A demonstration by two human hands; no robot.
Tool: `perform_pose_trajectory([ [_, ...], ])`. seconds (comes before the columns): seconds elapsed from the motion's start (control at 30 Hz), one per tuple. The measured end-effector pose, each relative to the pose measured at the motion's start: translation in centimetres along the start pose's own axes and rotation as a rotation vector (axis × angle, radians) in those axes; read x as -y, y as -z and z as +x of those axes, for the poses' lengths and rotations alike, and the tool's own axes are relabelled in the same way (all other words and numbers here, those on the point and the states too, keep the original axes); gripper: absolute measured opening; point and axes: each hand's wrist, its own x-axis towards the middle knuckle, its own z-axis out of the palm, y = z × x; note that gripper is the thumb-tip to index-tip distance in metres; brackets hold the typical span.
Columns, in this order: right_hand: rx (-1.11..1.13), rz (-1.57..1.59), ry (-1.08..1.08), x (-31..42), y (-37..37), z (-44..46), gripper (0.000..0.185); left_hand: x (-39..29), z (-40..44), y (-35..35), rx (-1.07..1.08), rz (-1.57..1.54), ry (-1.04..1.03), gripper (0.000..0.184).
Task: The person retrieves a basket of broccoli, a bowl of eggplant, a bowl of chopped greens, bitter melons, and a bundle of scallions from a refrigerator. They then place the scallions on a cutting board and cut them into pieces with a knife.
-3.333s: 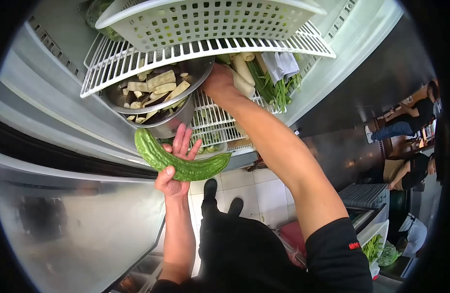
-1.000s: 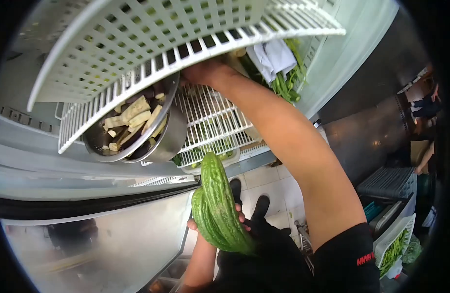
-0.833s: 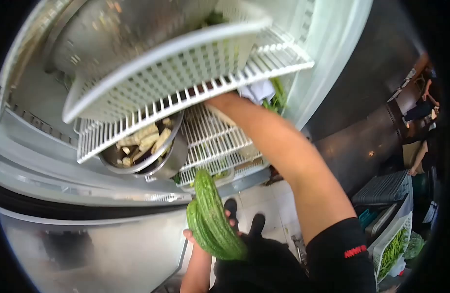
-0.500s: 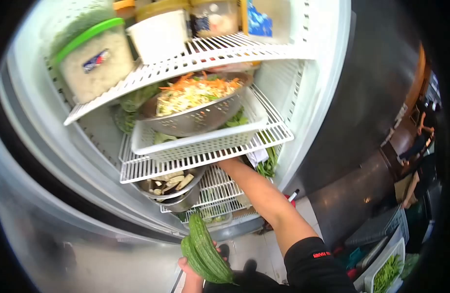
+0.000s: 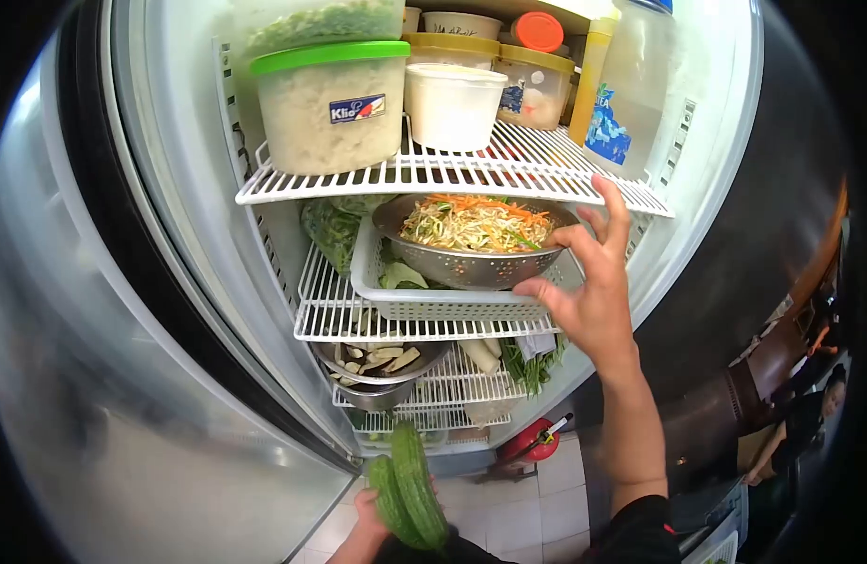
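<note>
Two long green gourds (image 5: 407,489) with ridged skin lie side by side in my left hand (image 5: 367,512), low in front of the fridge. Its fingers are wrapped round them and partly hidden behind. My right hand (image 5: 593,282) is raised at the middle shelf with thumb and fingers spread. The curled index finger is at the rim of a metal colander (image 5: 471,268) heaped with bean sprouts and shredded carrot; whether it touches cannot be told. The thumb is by the rim of the white perforated basket (image 5: 424,305) under the colander, which holds leafy greens.
On the top wire shelf (image 5: 452,179) stand a green-lidded tub (image 5: 330,132), a white tub (image 5: 454,108) and a bottle (image 5: 631,85). Below are a metal bowl (image 5: 382,362) of cut pieces and green stalks (image 5: 532,368). A fire extinguisher (image 5: 532,442) stands on the floor; people are at far right.
My right hand has come out from the lower shelf and risen to the colander at the middle shelf. My left hand still holds the gourds. The view has shifted, showing more of the top shelf.
</note>
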Motion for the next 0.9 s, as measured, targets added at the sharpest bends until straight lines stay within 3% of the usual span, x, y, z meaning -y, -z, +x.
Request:
perform_pose_trajectory([
  [0.1,-0.015,0.269,0.023,-0.5,-0.8,0.2,0.046,0.8,0.7,0.6,0.04,-0.06,0.059,0.094],
  [0.4,-0.09,0.284,-0.017,-2.8,1.7,-0.6,0.041,0.4,0.8,1.9,0.032,-0.07,0.087,0.095],
  [0.63,-0.126,0.154,0.139,-2.1,-0.6,-1.6,0.043,-0.1,1.0,1.6,0.002,-0.033,0.044,0.093],
  [0.8,-0.096,0.144,0.132,-1.6,-2.2,-2.2,0.032,0.5,0.8,1.0,-0.053,-0.035,0.066,0.094],
  [0.9,-0.122,0.133,0.276,-2.4,-3.4,-2.2,0.027,1.0,0.6,0.1,-0.046,0.021,0.066,0.092],
])
